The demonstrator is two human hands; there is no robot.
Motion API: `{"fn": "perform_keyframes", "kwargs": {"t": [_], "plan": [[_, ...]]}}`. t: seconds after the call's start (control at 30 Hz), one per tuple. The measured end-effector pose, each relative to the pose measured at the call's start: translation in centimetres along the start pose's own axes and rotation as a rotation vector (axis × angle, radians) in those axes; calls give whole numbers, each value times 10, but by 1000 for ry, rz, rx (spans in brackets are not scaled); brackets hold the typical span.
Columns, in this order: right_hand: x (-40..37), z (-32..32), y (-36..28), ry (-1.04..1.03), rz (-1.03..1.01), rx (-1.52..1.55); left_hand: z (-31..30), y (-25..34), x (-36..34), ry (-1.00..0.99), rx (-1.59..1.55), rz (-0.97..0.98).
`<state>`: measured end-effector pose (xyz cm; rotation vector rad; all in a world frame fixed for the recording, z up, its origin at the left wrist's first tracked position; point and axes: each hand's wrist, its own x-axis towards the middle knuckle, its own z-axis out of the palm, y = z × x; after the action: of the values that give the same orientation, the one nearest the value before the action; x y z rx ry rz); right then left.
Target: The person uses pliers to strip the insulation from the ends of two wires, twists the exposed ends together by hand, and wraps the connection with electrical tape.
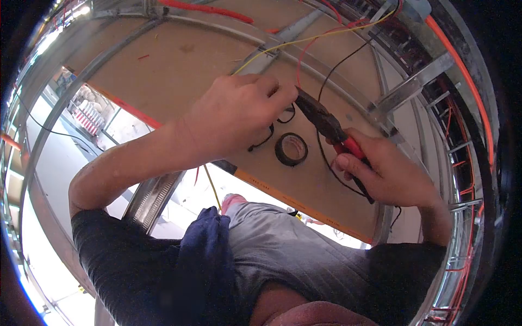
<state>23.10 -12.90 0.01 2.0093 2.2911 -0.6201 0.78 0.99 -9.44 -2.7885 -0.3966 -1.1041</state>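
Observation:
My right hand (375, 168) is wrapped round the red handle of a pair of pliers (323, 119), whose dark jaws point up and left. At the jaw tips, my left hand (244, 117) is closed in a pinch. A thin red wire (298, 68) runs down to that spot, and a yellow wire (315, 37) passes to the back of the left hand. The pinched ends are hidden by the fingers. Below the pliers lies a roll of black electrical tape (291, 149) on the brown board. A black wire (325, 81) runs behind the pliers.
Metal framing (418, 81) crosses the brown board (179, 60) and rises at the right. Orange conduit (467, 70) bends along the right side, and a red tube (212, 10) lies at the top. Past the board's orange edge (293, 201), bright floor shows far below.

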Motion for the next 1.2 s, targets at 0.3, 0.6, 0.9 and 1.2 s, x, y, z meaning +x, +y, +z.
{"fn": "perform_keyframes", "kwargs": {"t": [0.3,0.6,0.9,1.2], "plan": [[16,-54,-23,-421,359,459,5,3,-11,-17,83,154],[-7,-30,5,-207,116,207,1,-11,-5,-18,-170,-118],[22,1,58,696,-272,-721,-1,-9,-1,-11,-221,-147],[49,1,65,902,-414,-960,-5,-8,-3,-26,-221,-170]]}}
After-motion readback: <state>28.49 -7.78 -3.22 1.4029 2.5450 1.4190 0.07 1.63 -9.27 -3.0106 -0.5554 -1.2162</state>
